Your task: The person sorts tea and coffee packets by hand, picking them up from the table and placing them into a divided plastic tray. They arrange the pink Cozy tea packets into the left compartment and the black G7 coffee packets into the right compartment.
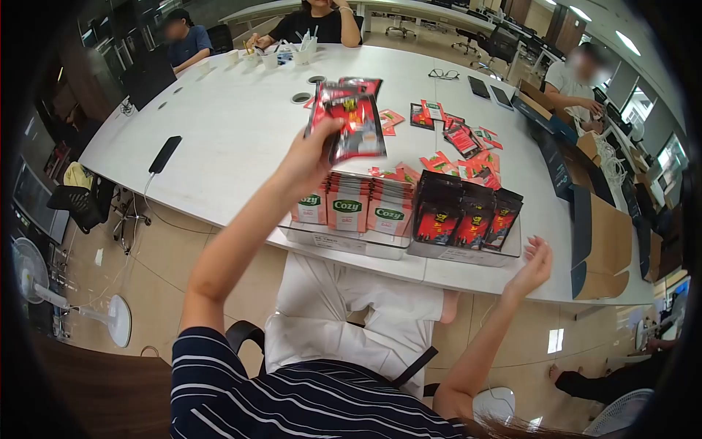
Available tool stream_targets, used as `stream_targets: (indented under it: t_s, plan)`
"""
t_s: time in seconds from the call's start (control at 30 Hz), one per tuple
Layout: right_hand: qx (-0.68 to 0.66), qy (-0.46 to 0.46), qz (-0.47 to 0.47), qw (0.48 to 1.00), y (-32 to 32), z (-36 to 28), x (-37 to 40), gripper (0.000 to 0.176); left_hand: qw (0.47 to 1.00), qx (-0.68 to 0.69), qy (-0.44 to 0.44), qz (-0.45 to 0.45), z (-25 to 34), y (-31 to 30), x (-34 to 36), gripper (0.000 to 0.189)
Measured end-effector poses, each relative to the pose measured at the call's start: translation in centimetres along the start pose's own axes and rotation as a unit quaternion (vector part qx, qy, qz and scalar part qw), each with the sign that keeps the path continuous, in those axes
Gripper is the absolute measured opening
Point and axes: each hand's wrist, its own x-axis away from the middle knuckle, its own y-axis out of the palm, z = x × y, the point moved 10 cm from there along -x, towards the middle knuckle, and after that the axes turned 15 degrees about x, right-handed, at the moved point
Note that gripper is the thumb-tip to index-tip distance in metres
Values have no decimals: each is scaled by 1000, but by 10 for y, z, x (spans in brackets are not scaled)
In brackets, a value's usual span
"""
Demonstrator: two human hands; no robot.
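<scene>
My left hand (313,152) is raised over the table with its thumb pressed on black-and-red coffee sachets (358,130), slightly blurred. Below it, at the near table edge, stands a clear box (344,245) packed with pink Cozy tea sachets (347,208). Beside that, a second clear box (468,253) holds upright black-and-red coffee sachets (472,223). Just off this box's right end is my right hand (532,268), empty, its fingers loosely bent and apart. Loose pink sachets (479,172) and black-and-red sachets (462,139) lie scattered behind the boxes.
Opened cardboard boxes (603,241) line the right side. Two phones (479,88) and eyeglasses (444,74) lie farther back. A black power bank (165,154) with a cable lies at left. Cups (300,55) stand at the far edge, and other people sit around the table.
</scene>
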Motion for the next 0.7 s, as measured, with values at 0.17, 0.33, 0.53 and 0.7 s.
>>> stream_targets:
  t_s: [0.17,0.33,0.53,0.7]
  plan:
    - [-16,-167,137,976,-23,-79,80,27,992,75,-103,-16,-45,-17,73,26]
    - [-25,-276,-95,956,31,-182,122,20,960,162,-214,-76,-104,1,135,36]
    - [-104,-324,-244,908,47,-207,134,42,931,174,-295,-125,-129,-5,170,47]
    - [-75,-369,-328,866,58,-211,149,34,919,150,-334,-145,-148,-12,183,49]
